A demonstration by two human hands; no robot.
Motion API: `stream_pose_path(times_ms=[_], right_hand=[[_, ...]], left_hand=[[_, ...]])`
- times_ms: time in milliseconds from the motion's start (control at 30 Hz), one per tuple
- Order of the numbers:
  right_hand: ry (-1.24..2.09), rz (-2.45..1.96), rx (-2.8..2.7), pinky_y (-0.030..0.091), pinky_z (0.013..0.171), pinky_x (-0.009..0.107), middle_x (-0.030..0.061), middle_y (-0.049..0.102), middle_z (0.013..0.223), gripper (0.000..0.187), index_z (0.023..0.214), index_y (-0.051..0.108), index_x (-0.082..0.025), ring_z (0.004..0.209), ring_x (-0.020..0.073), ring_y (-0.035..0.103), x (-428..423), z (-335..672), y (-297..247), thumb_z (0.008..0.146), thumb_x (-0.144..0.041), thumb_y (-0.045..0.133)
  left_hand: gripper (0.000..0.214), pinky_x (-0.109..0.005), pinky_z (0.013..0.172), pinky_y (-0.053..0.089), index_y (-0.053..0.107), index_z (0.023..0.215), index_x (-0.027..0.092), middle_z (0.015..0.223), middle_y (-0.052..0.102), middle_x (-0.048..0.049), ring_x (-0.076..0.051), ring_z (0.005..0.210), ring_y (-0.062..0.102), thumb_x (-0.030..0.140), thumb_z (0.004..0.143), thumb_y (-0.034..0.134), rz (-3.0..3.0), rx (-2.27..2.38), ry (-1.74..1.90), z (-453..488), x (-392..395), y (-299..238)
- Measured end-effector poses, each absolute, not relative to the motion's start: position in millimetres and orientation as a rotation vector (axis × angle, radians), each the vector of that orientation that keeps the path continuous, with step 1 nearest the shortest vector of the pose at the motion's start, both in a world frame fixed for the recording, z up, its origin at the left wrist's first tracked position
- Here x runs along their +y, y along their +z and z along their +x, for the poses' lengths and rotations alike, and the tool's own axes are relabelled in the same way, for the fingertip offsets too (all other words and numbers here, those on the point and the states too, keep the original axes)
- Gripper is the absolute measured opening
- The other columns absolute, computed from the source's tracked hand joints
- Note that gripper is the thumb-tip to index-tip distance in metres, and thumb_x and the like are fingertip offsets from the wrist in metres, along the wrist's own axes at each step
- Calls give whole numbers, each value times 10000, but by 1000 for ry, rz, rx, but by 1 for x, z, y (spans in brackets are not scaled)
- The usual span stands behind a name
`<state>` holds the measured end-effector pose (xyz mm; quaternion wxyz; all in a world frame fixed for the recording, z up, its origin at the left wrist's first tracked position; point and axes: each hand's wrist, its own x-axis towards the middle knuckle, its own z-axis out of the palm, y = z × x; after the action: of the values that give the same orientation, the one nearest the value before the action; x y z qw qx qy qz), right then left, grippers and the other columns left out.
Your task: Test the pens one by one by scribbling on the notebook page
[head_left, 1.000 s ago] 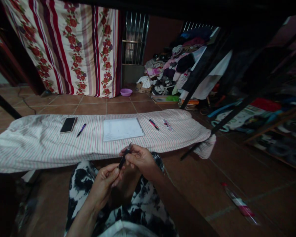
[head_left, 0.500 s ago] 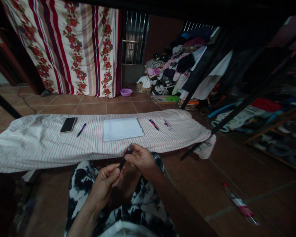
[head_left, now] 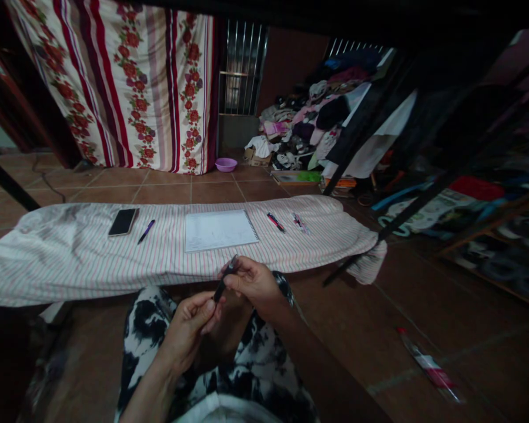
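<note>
Over my lap, both hands hold one black pen with a silvery upper end, tilted up and to the right. My left hand pinches its lower end between thumb and fingers. Around the upper part close the fingers of my right hand. Just beyond them a spiral notebook lies open on the striped cloth, its page bearing faint marks. To its left are a purple pen and a dark-screened phone. On its right lie red and black pens and a small patterned item, too blurred to name.
A plastic bottle with a red label lies on the tiled floor at right. Dark metal poles slant up beside the cloth's right end. Farther back are a purple basin, a heap of clothes and a flowered curtain.
</note>
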<state>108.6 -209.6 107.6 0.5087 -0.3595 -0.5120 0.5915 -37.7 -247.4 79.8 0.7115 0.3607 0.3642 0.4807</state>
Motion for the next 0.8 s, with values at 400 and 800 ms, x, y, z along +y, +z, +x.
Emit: stream_pose_path(times_ms=[400, 800], right_hand=[[1485, -825, -1283, 355, 439, 194, 65, 687, 788, 280, 864, 660, -152, 551, 86, 541, -214, 111, 115, 698, -377, 675], [1499, -808, -1286, 350, 437, 173, 69, 671, 955, 369, 1010, 631, -188, 599, 77, 538, -214, 112, 116, 681, -343, 692]], left_hand=[[298, -211, 449, 141, 689, 786, 102, 510, 463, 34, -25, 425, 261, 357, 640, 740, 794, 787, 1067, -39, -248, 82], [295, -211, 451, 142, 683, 784, 98, 480, 424, 50, -25, 418, 260, 359, 654, 729, 802, 779, 1075, -39, -248, 83]])
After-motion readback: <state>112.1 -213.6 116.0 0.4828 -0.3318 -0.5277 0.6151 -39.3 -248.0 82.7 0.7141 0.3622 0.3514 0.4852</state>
